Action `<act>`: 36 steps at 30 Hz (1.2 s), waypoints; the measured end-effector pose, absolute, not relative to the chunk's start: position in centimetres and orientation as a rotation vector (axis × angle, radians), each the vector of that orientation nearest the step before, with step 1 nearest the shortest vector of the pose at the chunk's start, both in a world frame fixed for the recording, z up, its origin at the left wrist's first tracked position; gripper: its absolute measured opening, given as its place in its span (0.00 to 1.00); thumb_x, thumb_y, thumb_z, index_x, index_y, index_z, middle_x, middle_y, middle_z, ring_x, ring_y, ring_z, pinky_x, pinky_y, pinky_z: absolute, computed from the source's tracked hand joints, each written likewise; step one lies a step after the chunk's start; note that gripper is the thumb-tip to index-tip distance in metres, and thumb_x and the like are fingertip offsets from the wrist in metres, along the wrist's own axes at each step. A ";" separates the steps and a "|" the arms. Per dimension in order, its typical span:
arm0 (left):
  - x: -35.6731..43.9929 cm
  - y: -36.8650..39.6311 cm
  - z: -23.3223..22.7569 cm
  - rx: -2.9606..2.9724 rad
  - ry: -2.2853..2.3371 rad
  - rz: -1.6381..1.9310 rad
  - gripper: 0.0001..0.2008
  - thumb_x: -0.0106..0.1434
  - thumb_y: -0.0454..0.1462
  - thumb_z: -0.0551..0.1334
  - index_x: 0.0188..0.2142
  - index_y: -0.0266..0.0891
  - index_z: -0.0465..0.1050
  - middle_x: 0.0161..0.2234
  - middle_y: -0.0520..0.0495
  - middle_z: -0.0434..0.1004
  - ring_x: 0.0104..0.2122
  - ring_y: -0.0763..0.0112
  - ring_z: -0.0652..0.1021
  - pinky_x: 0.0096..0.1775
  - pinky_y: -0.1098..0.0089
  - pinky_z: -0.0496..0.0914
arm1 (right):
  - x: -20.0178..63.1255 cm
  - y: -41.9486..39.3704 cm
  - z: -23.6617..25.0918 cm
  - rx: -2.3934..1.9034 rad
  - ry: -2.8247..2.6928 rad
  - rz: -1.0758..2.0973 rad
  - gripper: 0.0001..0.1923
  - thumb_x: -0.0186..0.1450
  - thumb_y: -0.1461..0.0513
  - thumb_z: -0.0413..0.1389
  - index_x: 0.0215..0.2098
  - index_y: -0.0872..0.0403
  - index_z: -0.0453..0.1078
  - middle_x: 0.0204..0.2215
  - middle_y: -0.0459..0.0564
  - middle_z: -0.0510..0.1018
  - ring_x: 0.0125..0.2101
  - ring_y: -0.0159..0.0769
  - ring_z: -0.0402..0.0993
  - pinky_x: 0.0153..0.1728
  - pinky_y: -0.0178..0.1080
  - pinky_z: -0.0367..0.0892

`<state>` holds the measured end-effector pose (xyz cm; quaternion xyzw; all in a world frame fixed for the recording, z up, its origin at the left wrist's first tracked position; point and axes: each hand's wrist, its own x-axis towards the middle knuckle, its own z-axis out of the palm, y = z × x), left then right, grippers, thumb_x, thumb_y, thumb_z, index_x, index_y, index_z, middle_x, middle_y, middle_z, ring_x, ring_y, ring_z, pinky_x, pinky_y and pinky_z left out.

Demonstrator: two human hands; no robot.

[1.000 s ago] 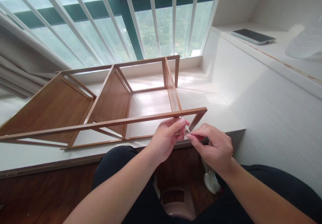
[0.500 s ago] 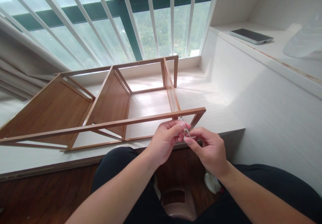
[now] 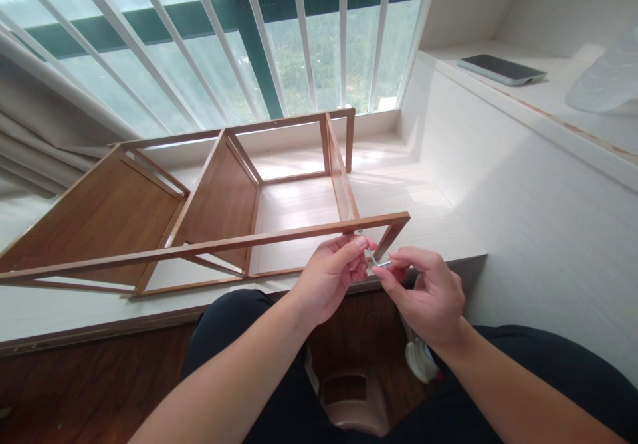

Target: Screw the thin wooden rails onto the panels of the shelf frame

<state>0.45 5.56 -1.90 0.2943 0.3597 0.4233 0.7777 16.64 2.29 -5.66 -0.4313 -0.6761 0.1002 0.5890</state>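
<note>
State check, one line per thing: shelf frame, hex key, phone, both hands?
wooden shelf frame: lying on its side on the window ledge, panels fitted.
hex key: at the frame's near rail, pinched by both hands.
left hand: fingers on the key.
right hand: gripping the key's short arm.
phone: flat, screen dark.
</note>
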 end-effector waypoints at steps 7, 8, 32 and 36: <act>0.6 5.6 -2.0 0.625 0.769 0.925 0.15 0.58 0.45 0.73 0.35 0.34 0.81 0.24 0.53 0.67 0.25 0.77 0.68 0.33 0.72 0.65 | 16.6 2.6 -4.9 -0.932 -1.647 0.169 0.13 0.63 0.68 0.65 0.44 0.49 0.73 0.27 0.44 0.80 0.22 0.31 0.74 0.24 0.35 0.74; 0.6 5.7 -2.1 0.626 0.770 0.932 0.15 0.58 0.45 0.73 0.35 0.34 0.81 0.24 0.53 0.67 0.25 0.78 0.68 0.32 0.73 0.65 | 16.6 2.6 -4.8 -0.940 -1.652 0.183 0.11 0.63 0.68 0.65 0.42 0.49 0.73 0.26 0.43 0.80 0.22 0.31 0.74 0.25 0.35 0.73; 0.8 5.5 -2.2 0.759 0.796 0.951 0.15 0.59 0.46 0.71 0.32 0.34 0.80 0.26 0.49 0.72 0.25 0.76 0.69 0.31 0.71 0.64 | 15.5 2.1 -4.3 -0.973 -1.139 1.330 0.10 0.66 0.55 0.64 0.37 0.53 0.73 0.23 0.43 0.76 0.20 0.29 0.68 0.21 0.32 0.65; 0.7 5.6 -2.1 0.753 0.826 0.969 0.16 0.59 0.46 0.71 0.33 0.33 0.81 0.24 0.51 0.69 0.25 0.76 0.67 0.32 0.72 0.64 | 16.1 2.1 -4.6 -1.054 -1.353 0.953 0.09 0.65 0.59 0.65 0.42 0.51 0.73 0.31 0.46 0.79 0.28 0.33 0.75 0.28 0.35 0.71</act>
